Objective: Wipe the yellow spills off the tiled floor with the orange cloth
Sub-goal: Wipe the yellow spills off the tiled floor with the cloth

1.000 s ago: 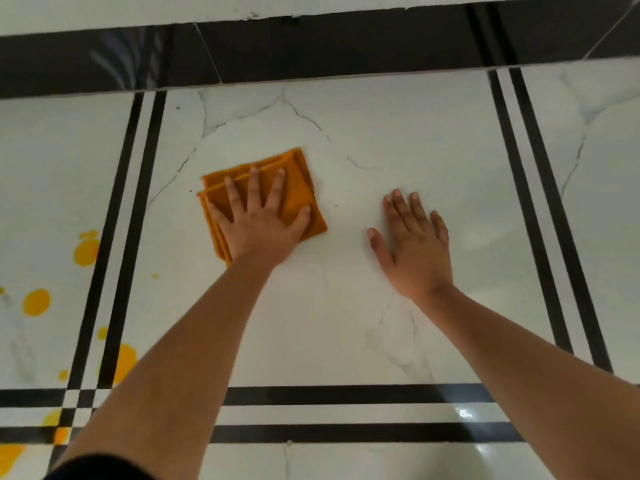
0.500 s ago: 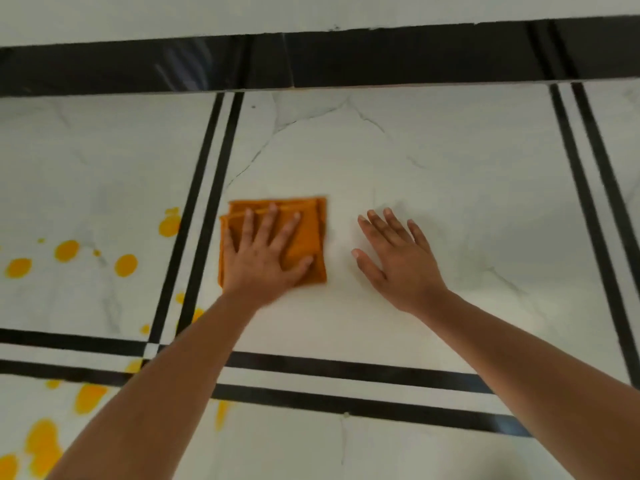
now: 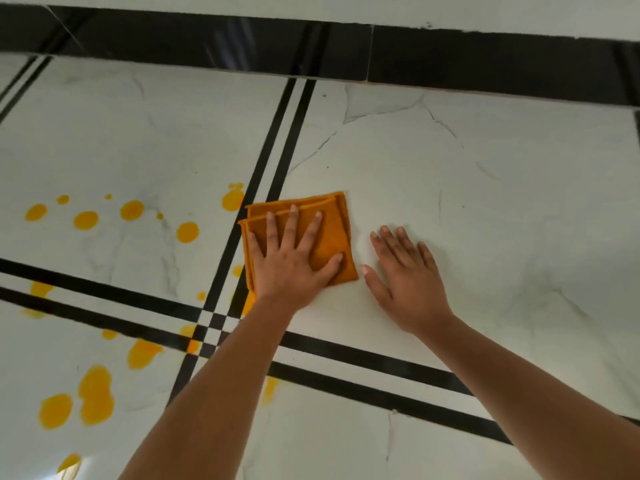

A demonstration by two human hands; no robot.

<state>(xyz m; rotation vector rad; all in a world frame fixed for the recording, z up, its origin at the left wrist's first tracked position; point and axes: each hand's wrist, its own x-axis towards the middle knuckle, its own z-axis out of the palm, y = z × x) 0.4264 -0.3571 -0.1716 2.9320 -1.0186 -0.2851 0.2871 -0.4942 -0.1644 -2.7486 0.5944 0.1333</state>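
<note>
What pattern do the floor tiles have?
White marble with grey veins and paired black border stripes on the floor tiles, seen in the head view.

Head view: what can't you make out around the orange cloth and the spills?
- Floor beneath the orange cloth: covered by cloth and left hand.
- Spill near the crossing lines: partly behind the left forearm.
- Spill at bottom left: blurred, cut by the frame edge.

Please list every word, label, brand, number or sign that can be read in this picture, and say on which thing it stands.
None: no readable text anywhere.
Orange cloth under the left hand: plain, no label visible.
Tiled floor: only black stripes and grey veins.
Yellow spills: plain blots.
</note>
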